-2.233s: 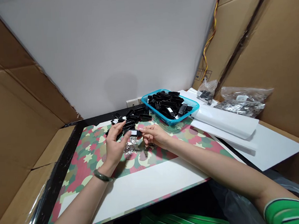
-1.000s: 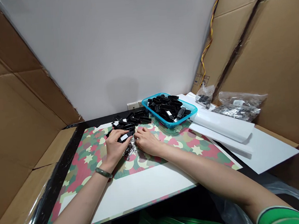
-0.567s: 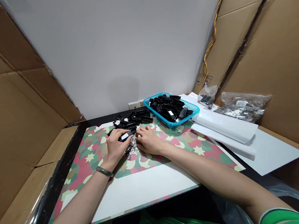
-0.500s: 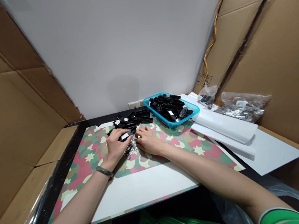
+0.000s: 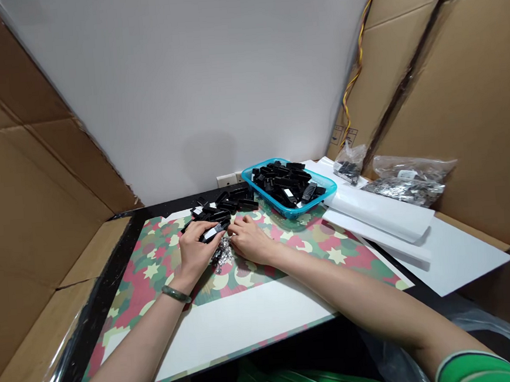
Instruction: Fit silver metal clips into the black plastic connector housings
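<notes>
My left hand (image 5: 194, 247) is closed on a small black plastic piece (image 5: 211, 233) with a white label on its upper side, held between thumb and fingers. Close beside its right end is my right hand (image 5: 250, 239), its fingers bent together; whatever they pinch is hidden or too small to make out. Between the hands lies a small heap of shiny metal parts (image 5: 222, 256), partly covered by the left hand. Just behind the hands, several similar black pieces (image 5: 227, 204) are strewn in a pile.
A blue plastic basket (image 5: 295, 212) full of black pieces stands behind and to the right. White sheets (image 5: 384, 213) and clear bags of small parts (image 5: 407, 188) lie further right. A camouflage-patterned board (image 5: 133, 277) covers the table. Cardboard walls (image 5: 28, 167) flank both sides.
The whole view has shifted slightly to the left. Both hands stay in nearly the same place over the board, the left with the black piece still in it.
</notes>
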Action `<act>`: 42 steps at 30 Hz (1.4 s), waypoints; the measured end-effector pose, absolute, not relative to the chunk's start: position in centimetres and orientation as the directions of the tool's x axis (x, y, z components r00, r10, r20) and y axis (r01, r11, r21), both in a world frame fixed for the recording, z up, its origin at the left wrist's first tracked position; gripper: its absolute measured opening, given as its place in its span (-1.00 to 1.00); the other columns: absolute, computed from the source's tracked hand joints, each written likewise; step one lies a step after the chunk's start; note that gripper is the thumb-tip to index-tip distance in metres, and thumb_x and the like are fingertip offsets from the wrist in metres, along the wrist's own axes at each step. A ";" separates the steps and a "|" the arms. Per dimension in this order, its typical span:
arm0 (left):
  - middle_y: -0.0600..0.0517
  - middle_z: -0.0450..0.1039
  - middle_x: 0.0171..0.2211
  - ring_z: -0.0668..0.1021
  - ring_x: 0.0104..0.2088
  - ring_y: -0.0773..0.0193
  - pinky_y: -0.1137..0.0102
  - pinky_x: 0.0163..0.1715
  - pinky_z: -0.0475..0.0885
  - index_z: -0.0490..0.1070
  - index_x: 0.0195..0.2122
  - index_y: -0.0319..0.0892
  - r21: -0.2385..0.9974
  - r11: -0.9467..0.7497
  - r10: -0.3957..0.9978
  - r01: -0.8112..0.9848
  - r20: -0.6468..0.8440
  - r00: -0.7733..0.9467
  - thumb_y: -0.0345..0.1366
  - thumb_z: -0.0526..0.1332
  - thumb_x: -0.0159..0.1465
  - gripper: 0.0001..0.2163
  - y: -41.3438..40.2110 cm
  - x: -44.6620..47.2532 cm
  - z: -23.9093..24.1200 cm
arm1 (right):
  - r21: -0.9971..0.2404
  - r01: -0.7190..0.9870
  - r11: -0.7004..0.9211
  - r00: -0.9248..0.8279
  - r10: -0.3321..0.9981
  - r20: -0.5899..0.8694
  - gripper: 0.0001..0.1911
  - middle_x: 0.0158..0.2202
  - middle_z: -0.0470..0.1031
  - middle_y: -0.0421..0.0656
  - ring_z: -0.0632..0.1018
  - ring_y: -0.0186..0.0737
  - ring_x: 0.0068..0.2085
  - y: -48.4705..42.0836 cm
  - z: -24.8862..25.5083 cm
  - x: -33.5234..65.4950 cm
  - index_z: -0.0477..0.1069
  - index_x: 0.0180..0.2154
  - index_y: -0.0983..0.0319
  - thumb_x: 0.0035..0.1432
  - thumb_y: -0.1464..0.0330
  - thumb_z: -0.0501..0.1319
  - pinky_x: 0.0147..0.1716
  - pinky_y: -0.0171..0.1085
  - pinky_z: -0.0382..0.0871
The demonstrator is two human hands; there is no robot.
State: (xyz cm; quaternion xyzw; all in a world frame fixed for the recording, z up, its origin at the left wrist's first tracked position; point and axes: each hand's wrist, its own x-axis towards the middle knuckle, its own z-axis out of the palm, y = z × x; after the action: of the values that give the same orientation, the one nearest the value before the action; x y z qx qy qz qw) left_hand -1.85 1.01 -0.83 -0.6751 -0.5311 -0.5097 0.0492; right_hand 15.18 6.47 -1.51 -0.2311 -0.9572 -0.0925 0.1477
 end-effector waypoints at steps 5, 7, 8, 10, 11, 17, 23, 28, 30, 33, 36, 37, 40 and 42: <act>-0.09 0.60 -0.32 0.59 -0.26 0.12 0.25 -0.20 0.47 0.57 -0.30 -0.19 0.485 -0.428 0.670 0.763 0.737 -0.092 -0.31 0.36 0.15 -0.89 1.1 -1.9 -0.9 | 0.050 0.483 0.874 -0.833 0.442 0.332 -0.78 -0.19 0.50 -0.04 0.39 -0.10 -0.15 6.3 -1.3 15.3 0.54 -0.38 0.28 0.28 0.44 0.16 -0.19 -0.12 0.11; -0.09 0.60 -0.32 0.59 -0.26 0.12 0.26 -0.20 0.47 0.57 -0.30 -0.19 0.489 -0.430 0.672 0.759 0.734 -0.093 -0.31 0.37 0.15 -0.89 1.1 -1.9 -0.9 | 0.059 0.477 0.877 -0.839 0.434 0.329 -0.78 -0.21 0.50 -0.04 0.38 -0.10 -0.15 6.4 -1.7 15.2 0.54 -0.39 0.28 0.27 0.48 0.16 -0.19 -0.12 0.10; -0.09 0.60 -0.32 0.59 -0.26 0.12 0.26 -0.20 0.47 0.57 -0.30 -0.19 0.491 -0.429 0.674 0.759 0.733 -0.093 -0.31 0.37 0.15 -0.89 1.1 -1.9 -0.9 | 0.069 0.476 0.877 -0.840 0.430 0.332 -0.78 -0.22 0.49 -0.04 0.38 -0.10 -0.16 6.5 -1.9 15.1 0.53 -0.39 0.28 0.26 0.50 0.16 -0.19 -0.12 0.10; -0.09 0.60 -0.32 0.59 -0.26 0.12 0.26 -0.20 0.46 0.57 -0.29 -0.19 0.492 -0.427 0.677 0.759 0.730 -0.093 -0.31 0.37 0.15 -0.89 1.1 -1.9 -0.9 | 0.091 0.465 0.880 -0.843 0.410 0.348 -0.78 -0.23 0.49 -0.04 0.37 -0.11 -0.17 6.6 -2.2 14.9 0.52 -0.40 0.29 0.25 0.52 0.15 -0.17 -0.12 0.10; -0.09 0.60 -0.32 0.59 -0.26 0.12 0.27 -0.20 0.46 0.57 -0.29 -0.19 0.494 -0.425 0.678 0.759 0.729 -0.095 -0.31 0.37 0.15 -0.88 1.1 -1.9 -0.9 | 0.098 0.459 0.883 -0.843 0.399 0.359 -0.78 -0.24 0.49 -0.04 0.37 -0.11 -0.18 6.6 -2.3 14.9 0.51 -0.40 0.30 0.25 0.53 0.15 -0.16 -0.11 0.10; -0.06 0.61 -0.31 0.59 -0.25 0.11 0.26 -0.19 0.46 0.58 -0.30 -0.15 0.533 -0.414 0.698 0.738 0.707 -0.119 -0.29 0.38 0.13 -0.88 1.0 -1.7 -0.6 | -0.015 0.487 0.873 -0.796 0.451 0.403 -0.82 -0.22 0.51 -0.05 0.40 -0.13 -0.18 6.9 -2.3 14.9 0.47 -0.39 0.30 0.25 0.50 0.14 -0.19 -0.13 0.08; -0.07 0.61 -0.30 0.59 -0.24 0.10 0.25 -0.18 0.46 0.59 -0.31 -0.15 0.626 -0.367 0.744 0.688 0.642 -0.187 -0.22 0.39 0.11 -0.84 0.8 -1.6 -0.4 | -0.317 0.440 0.840 -0.675 0.542 0.501 -0.92 -0.22 0.52 -0.13 0.45 -0.17 -0.18 7.2 -2.0 15.9 0.41 -0.34 0.26 0.11 0.53 0.23 -0.18 -0.18 0.07; -0.11 0.63 -0.28 0.60 -0.25 0.08 0.26 -0.22 0.47 0.62 -0.27 -0.18 0.877 -0.220 0.881 0.427 0.367 -0.299 -0.09 0.40 0.08 -0.71 0.8 -1.2 -0.3 | -0.435 0.333 0.837 -0.601 0.544 0.586 -0.89 -0.18 0.52 -0.13 0.48 -0.18 -0.13 6.8 -0.8 16.7 0.38 -0.37 0.23 0.18 0.53 0.21 -0.14 -0.19 0.10; -0.11 0.64 -0.25 0.61 -0.24 0.08 0.28 -0.23 0.48 0.63 -0.25 -0.18 0.955 -0.159 0.928 0.249 0.230 -0.292 -0.04 0.42 0.03 -0.64 0.8 -0.8 -0.3 | -0.430 0.321 0.844 -0.578 0.535 0.616 -0.89 -0.19 0.53 -0.13 0.48 -0.19 -0.14 6.6 -0.4 16.8 0.38 -0.35 0.22 0.20 0.53 0.20 -0.14 -0.19 0.11; -0.11 0.64 -0.28 0.60 -0.27 0.10 0.30 -0.25 0.48 0.64 -0.27 -0.19 0.994 -0.100 0.959 0.050 0.110 -0.262 0.00 0.46 -0.05 -0.59 0.8 -0.3 -0.6 | -0.422 0.329 0.845 -0.556 0.534 0.636 -0.91 -0.20 0.53 -0.14 0.49 -0.20 -0.16 6.4 0.0 16.9 0.38 -0.33 0.23 0.21 0.51 0.21 -0.15 -0.19 0.12; -0.07 0.61 -0.41 0.58 -0.43 0.19 0.33 -0.40 0.48 0.64 -0.29 -0.23 0.992 -0.012 0.975 -0.125 -0.016 -0.221 0.01 0.48 -0.08 -0.56 0.8 0.0 -0.9 | -0.436 0.354 0.827 -0.545 0.561 0.623 -0.90 -0.24 0.53 -0.15 0.48 -0.21 -0.20 6.3 0.1 16.9 0.37 -0.34 0.23 0.19 0.52 0.22 -0.15 -0.20 0.13; -0.05 0.60 -0.44 0.57 -0.48 0.22 0.35 -0.45 0.47 0.63 -0.30 -0.25 0.985 0.021 0.978 -0.173 -0.057 -0.202 0.00 0.49 -0.08 -0.56 0.7 0.1 -0.9 | -0.441 0.367 0.820 -0.544 0.573 0.613 -0.90 -0.27 0.53 -0.16 0.48 -0.21 -0.22 6.3 0.1 16.9 0.37 -0.35 0.23 0.19 0.52 0.22 -0.15 -0.20 0.12; -0.02 0.56 -0.50 0.57 -0.52 0.25 0.38 -0.49 0.47 0.60 -0.36 -0.27 0.959 0.094 0.980 -0.266 -0.137 -0.147 -0.06 0.51 -0.08 -0.61 0.6 0.3 -0.6 | -0.446 0.408 0.797 -0.538 0.604 0.587 -0.88 -0.34 0.52 -0.18 0.47 -0.22 -0.27 6.2 0.1 16.9 0.36 -0.38 0.24 0.18 0.52 0.22 -0.17 -0.20 0.11; 0.00 0.54 -0.53 0.56 -0.54 0.27 0.39 -0.48 0.49 0.58 -0.41 -0.27 0.950 0.119 0.980 -0.289 -0.159 -0.120 -0.08 0.52 -0.09 -0.63 0.5 0.4 -0.3 | -0.448 0.428 0.785 -0.529 0.620 0.579 -0.87 -0.36 0.52 -0.18 0.47 -0.21 -0.28 6.0 0.2 16.9 0.35 -0.40 0.24 0.19 0.50 0.22 -0.17 -0.21 0.11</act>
State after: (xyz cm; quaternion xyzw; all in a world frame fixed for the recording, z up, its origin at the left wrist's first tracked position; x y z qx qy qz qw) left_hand 0.36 0.51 -0.30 -0.3506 -0.4924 -0.5636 -0.5630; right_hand 16.94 6.05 0.21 -0.3028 -0.8653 0.1265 0.3791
